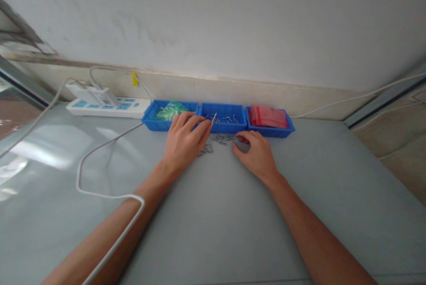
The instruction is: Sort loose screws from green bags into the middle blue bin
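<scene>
My left hand (184, 143) is pinched on a thin metal screw (214, 118), held tilted over the front wall of the middle blue bin (222, 126). My right hand (255, 154) rests on the grey table with its fingers curled, fingertips at a small pile of loose screws (223, 138) lying in front of that bin. A few more screws (229, 119) lie inside the middle bin. Whether the right fingers grip a screw is hidden.
Three blue bins stand in a row by the wall: the left one (151, 121) holds green bags (171, 110), the right one (279, 131) holds red bags (268, 115). A white power strip (106, 106) lies at the left, its cable (100, 194) looping over my left forearm.
</scene>
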### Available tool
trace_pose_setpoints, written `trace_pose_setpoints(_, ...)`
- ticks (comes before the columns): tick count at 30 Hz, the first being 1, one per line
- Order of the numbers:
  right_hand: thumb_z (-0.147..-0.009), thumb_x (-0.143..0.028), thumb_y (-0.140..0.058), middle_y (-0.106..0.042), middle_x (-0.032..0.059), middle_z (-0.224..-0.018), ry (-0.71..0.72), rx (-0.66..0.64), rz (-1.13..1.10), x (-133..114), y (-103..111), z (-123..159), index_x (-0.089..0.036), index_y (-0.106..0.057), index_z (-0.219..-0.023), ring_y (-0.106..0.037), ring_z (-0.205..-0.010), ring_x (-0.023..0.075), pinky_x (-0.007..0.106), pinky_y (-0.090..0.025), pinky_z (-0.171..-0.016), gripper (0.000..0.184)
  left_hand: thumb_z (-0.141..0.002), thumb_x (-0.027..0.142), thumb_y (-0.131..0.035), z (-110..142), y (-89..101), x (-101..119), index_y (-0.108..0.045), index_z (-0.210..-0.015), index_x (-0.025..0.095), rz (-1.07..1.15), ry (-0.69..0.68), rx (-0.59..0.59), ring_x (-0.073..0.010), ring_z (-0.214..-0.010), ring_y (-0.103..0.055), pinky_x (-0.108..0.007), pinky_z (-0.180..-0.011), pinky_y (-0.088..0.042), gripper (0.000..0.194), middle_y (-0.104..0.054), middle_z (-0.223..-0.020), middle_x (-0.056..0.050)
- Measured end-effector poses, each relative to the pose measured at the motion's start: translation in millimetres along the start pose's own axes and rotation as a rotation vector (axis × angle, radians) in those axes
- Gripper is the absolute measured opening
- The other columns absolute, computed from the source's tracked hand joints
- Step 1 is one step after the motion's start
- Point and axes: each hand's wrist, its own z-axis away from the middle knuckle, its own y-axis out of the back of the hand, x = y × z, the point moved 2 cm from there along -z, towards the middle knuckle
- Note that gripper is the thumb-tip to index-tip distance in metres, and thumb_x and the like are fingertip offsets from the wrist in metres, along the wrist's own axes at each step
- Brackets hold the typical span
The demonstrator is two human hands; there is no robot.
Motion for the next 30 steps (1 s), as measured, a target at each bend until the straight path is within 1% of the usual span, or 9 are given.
trace_pose_setpoints(3, -0.083, -0.015, -0.064, -0.07, 0.0066, -0.086, 0.028, -0.037, 0.016, 0, -1, -1, -0.02, -0.072, -0.097, -0.065, -0.086, 0.0242, 0.038, -0.052, -0.083, 0.016, -0.099, 0.028, -0.06, 0, -2.6, -10, -0.076, -0.102, 0.024, -0.051, 0.12, 0.021, -0.0301, -0.107, -0.057, -0.047, -0.089, -0.046, 0.017, -0.073, -0.103, -0.009)
trace_pose_setpoints(5, -0.085, -0.012, -0.061, -0.071, 0.0065, -0.086, 0.047, -0.055, 0.016, 1, -1, -1, -0.02, -0.072, -0.097, -0.065, -0.085, 0.0235, 0.037, -0.051, -0.082, 0.018, -0.099, 0.03, -0.059, 0, -5.2, -12, -0.076, -0.104, 0.023, -0.079, 0.153, 0.005, -0.0328, -0.111, -0.055, -0.049, -0.089, -0.045, 0.019, -0.072, -0.107, -0.01)
trace_pose_setpoints(8, -0.089, -0.011, -0.057, -0.071, 0.007, -0.089, 0.068, -0.072, 0.047, 2, -1, -1, -0.021, -0.072, -0.098, -0.065, -0.085, 0.0236, 0.037, -0.051, -0.083, 0.02, -0.099, 0.031, -0.057, 2, -7.9, -11, -0.076, -0.106, 0.022, -0.11, 0.139, -0.023, -0.0344, -0.112, -0.054, -0.051, -0.09, -0.047, 0.022, -0.071, -0.109, -0.011)
trace_pose_setpoints(13, -0.094, -0.012, -0.053, -0.07, 0.0091, -0.095, 0.103, -0.11, 0.088, 3, -2, 1, -0.021, -0.068, -0.105, -0.063, -0.092, 0.0262, 0.04, -0.051, -0.087, 0.021, -0.098, 0.026, -0.056, 3, -6.2, -3, -0.076, -0.107, 0.022, -0.067, 0.098, -0.03, -0.0332, -0.113, -0.053, -0.053, -0.093, -0.048, 0.022, -0.07, -0.113, -0.011)
trace_pose_setpoints(17, -0.094, -0.01, -0.05, -0.068, 0.0095, -0.099, 0.077, -0.064, 0.02, 2, 0, 0, -0.021, -0.066, -0.107, -0.064, -0.09, 0.0243, 0.038, -0.051, -0.086, 0.024, -0.097, 0.023, -0.056, 2, -1.3, 6, -0.075, -0.107, 0.023, -0.03, 0.055, -0.035, -0.0323, -0.113, -0.053, -0.052, -0.094, -0.048, 0.022, -0.07, -0.114, -0.01)
trace_pose_setpoints(21, -0.091, -0.013, -0.053, -0.068, 0.0068, -0.09, 0.004, 0.018, -0.183, 2, 0, -3, -0.02, -0.065, -0.097, -0.066, -0.081, 0.021, 0.035, -0.054, -0.081, 0.016, -0.097, 0.022, -0.057, 3, 2.3, 16, -0.074, -0.106, 0.02, 0.019, -0.066, -0.023, -0.0302, -0.111, -0.054, -0.047, -0.094, -0.05, 0.019, -0.072, -0.108, -0.01)
trace_pose_setpoints(25, -0.084, -0.022, -0.063, -0.071, 0.0038, -0.081, -0.166, 0.052, -0.461, 6, -2, -5, -0.022, -0.064, -0.083, -0.07, -0.073, 0.0195, 0.034, -0.058, -0.075, 0.001, -0.097, 0.02, -0.058, 3, 2.1, 23, -0.073, -0.107, 0.02, 0.086, -0.149, -0.05, -0.0287, -0.11, -0.054, -0.046, -0.094, -0.051, 0.019, -0.072, -0.109, -0.009)
trace_pose_setpoints(27, -0.079, -0.026, -0.07, -0.072, 0.0037, -0.081, -0.248, 0.086, -0.549, 9, -2, -5, -0.021, -0.065, -0.083, -0.071, -0.072, 0.02, 0.034, -0.059, -0.073, 0.008, -0.096, 0.02, -0.057, 3, 1.5, 24, -0.073, -0.107, 0.021, 0.111, -0.154, -0.063, -0.0284, -0.108, -0.054, -0.046, -0.093, -0.051, 0.019, -0.072, -0.108, -0.009)
trace_pose_setpoints(30, -0.071, -0.03, -0.078, -0.074, 0.0045, -0.082, -0.313, 0.15, -0.639, 13, -2, -7, -0.021, -0.067, -0.083, -0.072, -0.073, 0.0206, 0.035, -0.06, -0.074, 0.019, -0.096, 0.019, -0.057, 4, 0.4, 25, -0.074, -0.107, 0.02, 0.149, -0.168, -0.084, -0.0279, -0.106, -0.055, -0.046, -0.091, -0.052, 0.02, -0.072, -0.106, -0.01)
